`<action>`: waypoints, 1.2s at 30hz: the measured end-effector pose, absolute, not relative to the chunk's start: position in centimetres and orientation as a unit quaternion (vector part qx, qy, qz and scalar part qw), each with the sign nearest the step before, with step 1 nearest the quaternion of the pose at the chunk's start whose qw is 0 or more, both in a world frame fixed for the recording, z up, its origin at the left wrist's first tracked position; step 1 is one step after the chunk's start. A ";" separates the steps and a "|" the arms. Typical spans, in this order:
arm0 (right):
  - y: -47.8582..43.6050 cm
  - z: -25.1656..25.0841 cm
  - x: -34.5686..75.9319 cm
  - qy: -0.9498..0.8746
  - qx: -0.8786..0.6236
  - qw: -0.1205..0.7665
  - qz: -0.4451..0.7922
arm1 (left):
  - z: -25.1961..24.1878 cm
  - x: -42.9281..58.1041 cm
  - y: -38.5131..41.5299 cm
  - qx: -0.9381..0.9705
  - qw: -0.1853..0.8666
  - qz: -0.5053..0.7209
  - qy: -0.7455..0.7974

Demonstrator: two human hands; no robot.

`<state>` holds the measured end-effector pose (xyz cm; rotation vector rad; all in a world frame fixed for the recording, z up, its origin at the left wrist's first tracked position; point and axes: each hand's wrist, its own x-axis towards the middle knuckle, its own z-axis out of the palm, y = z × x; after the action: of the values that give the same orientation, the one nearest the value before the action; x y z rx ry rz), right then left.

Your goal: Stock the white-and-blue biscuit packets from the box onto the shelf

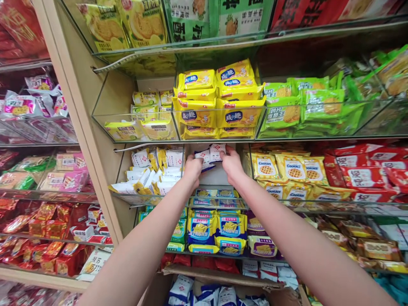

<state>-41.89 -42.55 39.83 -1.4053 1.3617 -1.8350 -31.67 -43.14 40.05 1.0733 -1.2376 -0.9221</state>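
Note:
Both my arms reach up into a clear shelf bin (210,199) in the middle of a snack display. My left hand (193,168) and my right hand (231,165) are closed on a bunch of small white packets with blue print (211,154), held between them inside the bin. The bin just to the left holds a heap of the same white packets (153,170). Below me, an open cardboard box (223,278) contains more of these white and blue packets (204,295).
Yellow biscuit packs (219,102) fill the shelf above, green packs (306,106) to their right. Yellow cookie bags (287,170) and red packs (366,170) sit on the right. Blue and yellow packs (216,231) lie below. A wooden upright (83,127) divides off the left shelves of pink and red sweets.

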 end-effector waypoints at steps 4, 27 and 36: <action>-42.3 39.6 -41.5 0.480 -0.531 0.276 -0.641 | 40.0 -31.9 -42.8 0.439 0.579 -0.424 -0.540; -41.9 37.4 -41.5 0.627 -0.644 0.212 -0.384 | 39.4 -31.1 -39.0 0.490 0.384 -0.188 -0.759; -43.5 38.3 -39.1 0.638 -0.706 0.163 -0.261 | 28.5 -24.9 -24.5 0.275 0.225 -0.194 -0.914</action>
<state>-39.15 -43.51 38.30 -2.0141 1.8189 -0.7432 -24.86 -24.51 28.50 0.7597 -2.5228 -0.5342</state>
